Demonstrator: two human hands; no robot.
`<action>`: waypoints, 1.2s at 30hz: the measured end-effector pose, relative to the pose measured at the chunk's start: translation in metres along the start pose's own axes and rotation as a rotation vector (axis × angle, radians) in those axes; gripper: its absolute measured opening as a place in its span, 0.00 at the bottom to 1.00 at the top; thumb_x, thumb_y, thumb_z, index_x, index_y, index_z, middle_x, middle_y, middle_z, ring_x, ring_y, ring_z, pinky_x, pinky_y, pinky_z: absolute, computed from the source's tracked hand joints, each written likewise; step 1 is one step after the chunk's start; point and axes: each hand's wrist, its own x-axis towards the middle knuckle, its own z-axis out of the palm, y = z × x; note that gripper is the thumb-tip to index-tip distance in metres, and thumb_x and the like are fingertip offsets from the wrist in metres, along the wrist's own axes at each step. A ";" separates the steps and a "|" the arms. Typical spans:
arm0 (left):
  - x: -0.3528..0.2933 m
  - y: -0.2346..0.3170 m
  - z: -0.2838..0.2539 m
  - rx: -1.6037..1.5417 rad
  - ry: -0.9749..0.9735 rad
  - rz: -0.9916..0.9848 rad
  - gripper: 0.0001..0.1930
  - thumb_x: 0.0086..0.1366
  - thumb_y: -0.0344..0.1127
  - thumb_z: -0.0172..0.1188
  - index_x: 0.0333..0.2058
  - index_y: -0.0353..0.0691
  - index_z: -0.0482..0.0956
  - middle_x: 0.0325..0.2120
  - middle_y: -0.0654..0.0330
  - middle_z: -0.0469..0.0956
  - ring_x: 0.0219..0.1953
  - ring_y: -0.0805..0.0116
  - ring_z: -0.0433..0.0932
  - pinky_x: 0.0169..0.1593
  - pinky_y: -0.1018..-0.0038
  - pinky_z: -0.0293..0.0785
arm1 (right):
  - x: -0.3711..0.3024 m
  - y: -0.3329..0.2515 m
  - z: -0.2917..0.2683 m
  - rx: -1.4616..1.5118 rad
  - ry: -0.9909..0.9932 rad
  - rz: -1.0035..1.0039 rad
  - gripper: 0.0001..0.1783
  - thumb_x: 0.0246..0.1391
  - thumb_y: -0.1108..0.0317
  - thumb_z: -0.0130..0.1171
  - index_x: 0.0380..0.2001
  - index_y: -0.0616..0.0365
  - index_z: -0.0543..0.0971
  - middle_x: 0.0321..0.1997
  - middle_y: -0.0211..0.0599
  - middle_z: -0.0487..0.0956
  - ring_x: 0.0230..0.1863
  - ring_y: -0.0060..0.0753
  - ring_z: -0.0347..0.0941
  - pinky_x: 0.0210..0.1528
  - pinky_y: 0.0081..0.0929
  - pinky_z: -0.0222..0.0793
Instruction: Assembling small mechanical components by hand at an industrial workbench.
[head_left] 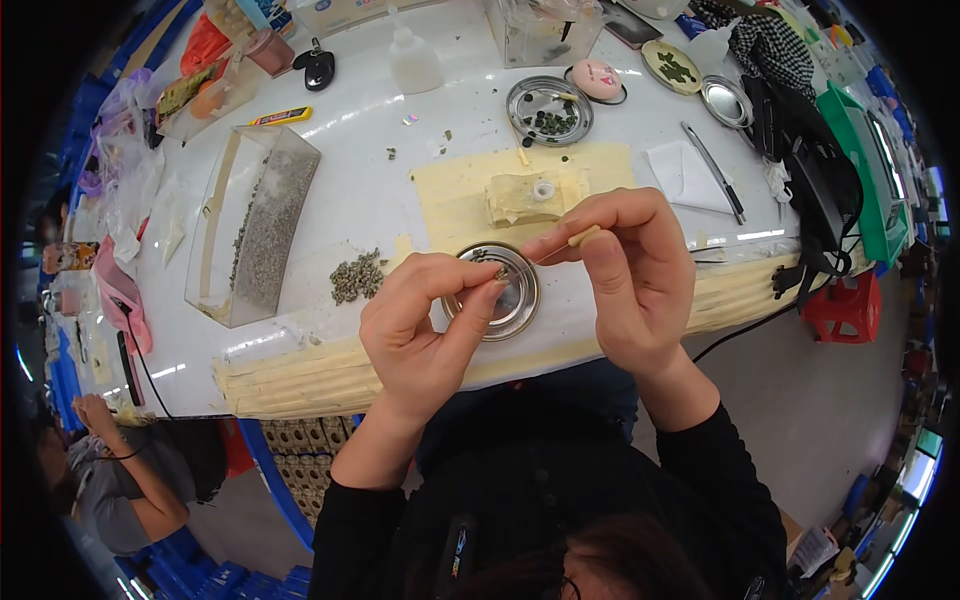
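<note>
Above a round metal dish (518, 322), my left hand (420, 325) pinches a tiny metal part (502, 272) between thumb and forefinger. My right hand (645, 285) is closed on a thin needle-like tool with a pale yellow grip (584, 236). The tool's fine tip points left toward the part; whether it touches I cannot tell. A few small pieces lie in the dish, partly hidden by my left fingers. Just beyond, a tape-wrapped block (520, 203) bears a small white ring-shaped piece (543, 190). To the left is a heap of tiny grey metal parts (357, 277).
A clear plastic box (215, 250) of grey parts stands at left. Farther back are a dish of dark green pieces (548, 125), a white squeeze bottle (413, 62) and a pink round object (597, 78). A pen (735, 203) lies right. Another person's arm (150, 490) shows lower left.
</note>
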 end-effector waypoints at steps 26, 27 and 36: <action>-0.002 -0.001 0.000 -0.003 -0.010 -0.011 0.08 0.53 0.20 0.66 0.33 0.32 0.82 0.27 0.58 0.80 0.28 0.72 0.75 0.31 0.79 0.69 | -0.004 0.006 0.005 0.023 -0.078 0.057 0.09 0.67 0.70 0.43 0.41 0.66 0.65 0.38 0.44 0.76 0.41 0.34 0.79 0.44 0.30 0.80; -0.001 -0.001 0.000 -0.003 -0.008 -0.009 0.08 0.53 0.20 0.66 0.33 0.32 0.82 0.27 0.58 0.80 0.28 0.72 0.75 0.31 0.79 0.69 | -0.004 0.006 0.005 0.020 -0.078 0.058 0.09 0.67 0.70 0.43 0.41 0.66 0.65 0.38 0.44 0.76 0.41 0.34 0.79 0.44 0.30 0.80; -0.001 0.000 0.000 -0.016 -0.007 -0.013 0.07 0.53 0.19 0.65 0.33 0.32 0.82 0.27 0.58 0.80 0.28 0.72 0.75 0.32 0.79 0.69 | -0.002 0.004 0.006 0.097 -0.032 0.090 0.09 0.68 0.69 0.40 0.41 0.66 0.65 0.37 0.45 0.76 0.40 0.36 0.80 0.43 0.30 0.80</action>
